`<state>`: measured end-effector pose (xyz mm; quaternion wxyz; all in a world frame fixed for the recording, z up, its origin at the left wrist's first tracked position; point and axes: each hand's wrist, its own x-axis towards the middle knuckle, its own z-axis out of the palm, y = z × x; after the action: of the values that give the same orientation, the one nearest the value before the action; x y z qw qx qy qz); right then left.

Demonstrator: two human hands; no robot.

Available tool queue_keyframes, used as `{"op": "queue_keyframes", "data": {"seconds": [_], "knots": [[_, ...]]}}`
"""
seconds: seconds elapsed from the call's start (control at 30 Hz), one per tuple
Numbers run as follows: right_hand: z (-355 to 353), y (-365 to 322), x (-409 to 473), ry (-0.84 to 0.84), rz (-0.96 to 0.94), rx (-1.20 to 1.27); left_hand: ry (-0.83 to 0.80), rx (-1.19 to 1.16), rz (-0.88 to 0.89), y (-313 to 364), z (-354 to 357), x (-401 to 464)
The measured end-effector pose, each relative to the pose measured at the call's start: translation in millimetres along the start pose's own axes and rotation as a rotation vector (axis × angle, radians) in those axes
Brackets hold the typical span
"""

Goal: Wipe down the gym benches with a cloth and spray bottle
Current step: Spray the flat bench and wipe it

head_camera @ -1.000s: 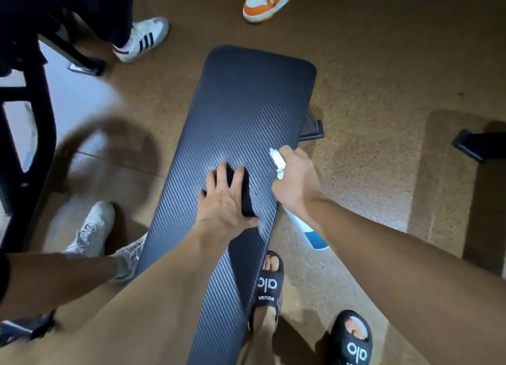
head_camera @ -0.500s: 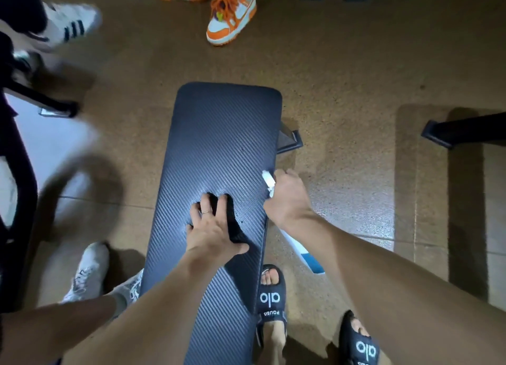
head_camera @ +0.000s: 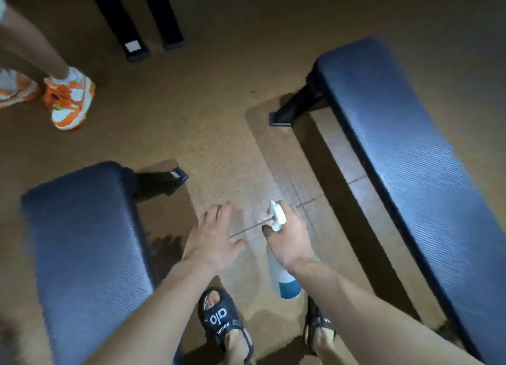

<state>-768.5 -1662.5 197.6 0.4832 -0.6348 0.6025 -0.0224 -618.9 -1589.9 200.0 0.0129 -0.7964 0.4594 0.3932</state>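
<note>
Two dark padded gym benches show in the head view: one (head_camera: 82, 241) at the lower left, another (head_camera: 410, 159) running down the right side. My left hand (head_camera: 212, 241) hovers over the floor between them, palm down, fingers spread, with nothing seen in it. My right hand (head_camera: 290, 241) grips a spray bottle (head_camera: 284, 282) by its neck; the white nozzle points away from me and blue liquid sits in the bottom. No cloth is visible.
My two black sandals (head_camera: 221, 321) stand on the brown floor between the benches. A person's orange and white sneakers (head_camera: 69, 99) are at the far left. Black equipment legs (head_camera: 131, 36) stand at the top. Each bench has a black metal foot (head_camera: 287, 110) sticking out.
The view has swung right. My left hand has come off the left bench and the dark cloth it pressed there. The right-hand bench has come into view. The bottle stays in my right hand.
</note>
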Motion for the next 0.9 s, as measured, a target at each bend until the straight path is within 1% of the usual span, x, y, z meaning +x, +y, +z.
{"op": "queue_keyframes", "data": {"seconds": [0.07, 0.17, 0.27, 0.33, 0.4, 0.47, 0.57, 0.6, 0.63, 0.7, 0.8, 0.9], "knots": [[-59, 25, 4, 0.088, 0.062, 0.032, -0.001, 0.058, 0.119, 64, -2, 9], [-140, 63, 14, 0.182, 0.088, 0.013, -0.017, 0.098, 0.224, 156, 1, 23], [-210, 97, 24, 0.215, 0.087, -0.043, -0.039, 0.136, 0.283, 235, 17, 40], [-248, 115, 33, 0.214, 0.084, -0.062, -0.074, 0.141, 0.279, 280, 27, 55], [-281, 128, 43, 0.204, 0.069, -0.057, -0.149, 0.047, 0.264, 320, 33, 68], [-307, 133, 55, 0.195, 0.045, -0.039, -0.242, -0.143, 0.229, 355, 34, 79], [-332, 131, 76, 0.202, -0.012, 0.012, -0.397, -0.56, 0.129, 399, 30, 96], [-338, 128, 83, 0.207, -0.02, 0.029, -0.43, -0.653, 0.109, 411, 27, 100], [-343, 124, 90, 0.205, -0.019, 0.041, -0.45, -0.692, 0.107, 419, 23, 105], [-349, 114, 105, 0.193, -0.008, 0.076, -0.458, -0.709, 0.131, 429, 13, 114], [-355, 98, 132, 0.217, 0.032, 0.159, -0.405, -0.681, 0.183, 437, -4, 140], [-351, 85, 165, 0.22, 0.092, 0.202, -0.438, -0.632, 0.187, 431, -22, 175]]}}
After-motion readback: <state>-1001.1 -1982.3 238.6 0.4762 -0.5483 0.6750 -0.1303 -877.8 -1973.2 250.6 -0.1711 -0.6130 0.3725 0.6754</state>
